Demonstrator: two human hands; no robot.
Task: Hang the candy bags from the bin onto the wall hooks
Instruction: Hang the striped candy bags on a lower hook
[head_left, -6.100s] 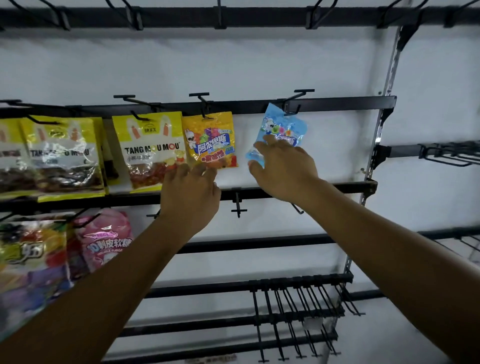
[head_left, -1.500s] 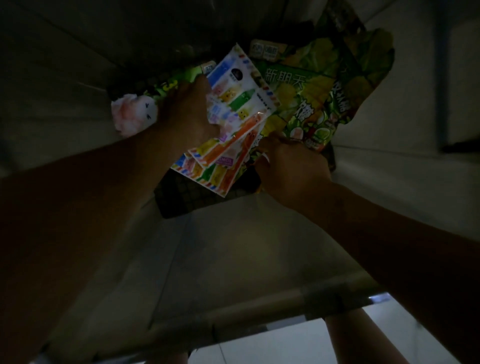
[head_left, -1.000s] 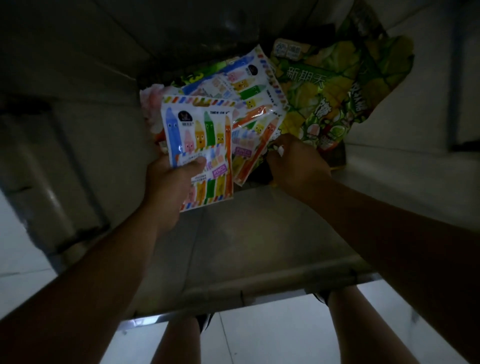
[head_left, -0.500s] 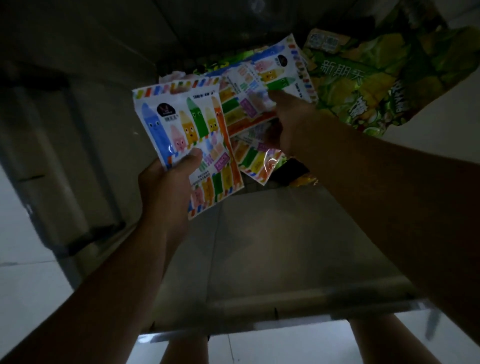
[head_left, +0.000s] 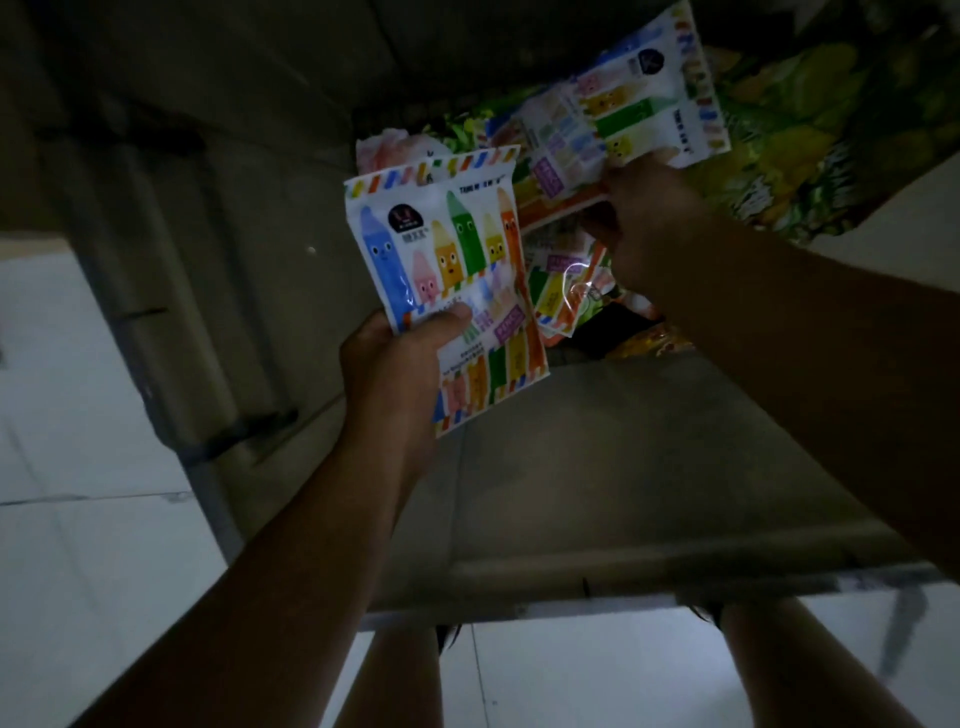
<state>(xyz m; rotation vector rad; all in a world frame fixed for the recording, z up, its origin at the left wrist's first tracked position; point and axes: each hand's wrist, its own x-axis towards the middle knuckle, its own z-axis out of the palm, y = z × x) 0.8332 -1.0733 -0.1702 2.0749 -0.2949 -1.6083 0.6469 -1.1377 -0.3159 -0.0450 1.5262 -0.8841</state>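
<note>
I am looking down into a dim grey bin (head_left: 597, 467). My left hand (head_left: 400, 364) grips a white candy bag printed with coloured crayon figures (head_left: 441, 249) by its lower half, held upright above the bin floor. My right hand (head_left: 644, 234) pinches a second crayon-print bag (head_left: 634, 104) by its lower edge, lifted and tilted toward the far side. Another such bag (head_left: 561, 296) lies below my right hand among the pile. A large green and yellow bag (head_left: 810, 140) lies at the bin's far right.
A pink and white packet (head_left: 395, 150) peeks out behind the left-hand bag. The bin's near rim (head_left: 623, 582) runs across the lower frame, with pale floor tiles (head_left: 93, 545) to the left and my legs below. The wall hooks are out of view.
Six seconds ago both hands were at the wall rack by a blue bag. Since then I bent over the bin; the left hand lifted one crayon bag, and the right has now raised a second.
</note>
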